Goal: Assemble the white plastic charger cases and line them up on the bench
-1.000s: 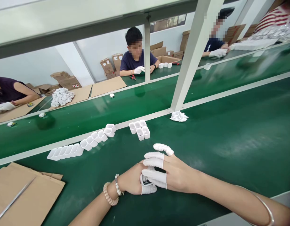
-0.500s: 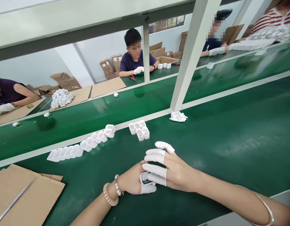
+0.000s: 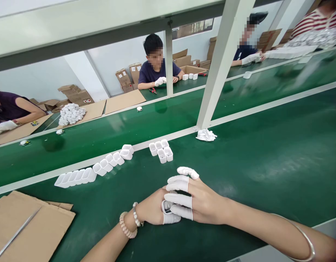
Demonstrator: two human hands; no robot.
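Note:
My left hand (image 3: pixel 154 208) is closed round a small white plastic case (image 3: pixel 163 208), its open side turned up, with the covered thumb along the near side. Inside the case, thin wire-like or metal parts show dimly. My right hand (image 3: pixel 202 198), white cots on its fingers, reaches over from the right. Its thumb and forefinger come together at the case's opening, and the other fingers stretch over my left hand. Whatever lies between those two fingertips is hidden. Beyond my hands stand a small group of white cases (image 3: pixel 162 155) and a slanting row of similar cases (image 3: pixel 87 175).
Cardboard sheets (image 3: pixel 45 229) with a metal strip (image 3: pixel 16 233) lie at left. A crumpled white bundle (image 3: pixel 206 135) sits by the slanted post (image 3: pixel 225 65). Across the green conveyor belt (image 3: pixel 102 127), which carries small white parts, co-workers sit, one beside a white heap (image 3: pixel 72 114).
My right thumb and forefinger have shifted slightly left over the case's opening. On the belt beyond, the small white parts have moved to the right.

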